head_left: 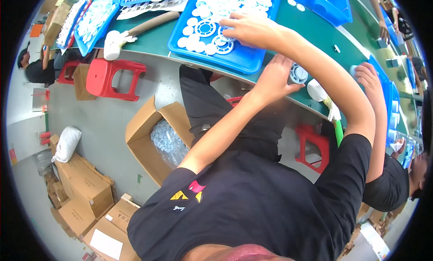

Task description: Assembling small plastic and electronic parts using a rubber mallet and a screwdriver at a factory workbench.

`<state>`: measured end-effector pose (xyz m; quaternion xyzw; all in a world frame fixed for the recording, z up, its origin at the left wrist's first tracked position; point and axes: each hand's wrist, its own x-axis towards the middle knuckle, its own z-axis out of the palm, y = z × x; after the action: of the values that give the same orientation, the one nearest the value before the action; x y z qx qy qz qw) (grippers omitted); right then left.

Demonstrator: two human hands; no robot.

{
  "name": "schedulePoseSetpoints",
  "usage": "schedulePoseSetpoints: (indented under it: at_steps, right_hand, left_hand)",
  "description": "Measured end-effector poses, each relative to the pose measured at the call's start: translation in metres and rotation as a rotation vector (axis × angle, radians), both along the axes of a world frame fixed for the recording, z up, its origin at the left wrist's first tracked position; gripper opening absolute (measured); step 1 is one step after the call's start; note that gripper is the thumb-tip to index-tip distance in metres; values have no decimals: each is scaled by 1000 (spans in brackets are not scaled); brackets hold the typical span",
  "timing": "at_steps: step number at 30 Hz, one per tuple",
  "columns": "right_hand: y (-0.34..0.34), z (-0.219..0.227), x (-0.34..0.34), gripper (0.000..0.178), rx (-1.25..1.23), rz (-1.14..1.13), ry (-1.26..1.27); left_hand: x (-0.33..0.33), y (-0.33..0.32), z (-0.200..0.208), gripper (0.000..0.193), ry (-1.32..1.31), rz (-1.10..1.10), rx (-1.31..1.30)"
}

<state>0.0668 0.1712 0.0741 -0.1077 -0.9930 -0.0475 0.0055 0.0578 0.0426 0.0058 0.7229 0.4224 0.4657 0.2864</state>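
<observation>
My left hand (274,79) is wrapped round a short grey-white cylindrical part (298,74) at the table's front edge, its ribbed round end showing. Farther forward, my right hand (249,30) reaches across into a blue tray (250,62). Its fingers curl over a white spoked ring (227,33), seemingly gripping its rim; the fingertips are partly hidden. Beside that lie another spoked ring (205,28) and one more (222,46) just below. Many small white discs (198,43) fill the rest of the tray.
A mallet with a wrapped white head (112,44) lies left of the tray; another white-headed tool (318,90) is at right. Red stools (106,76) and an open carton of clear parts (151,125) stand below. A co-worker's hand (369,78) is close on the right.
</observation>
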Motion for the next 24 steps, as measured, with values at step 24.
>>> schedulePoseSetpoints:
  at_steps: [24]
  right_hand:
    - [-148, 11, 152, 52, -5, -958, 379]
  left_hand:
    - [6, -19, -2, 57, 38, 179, 12]
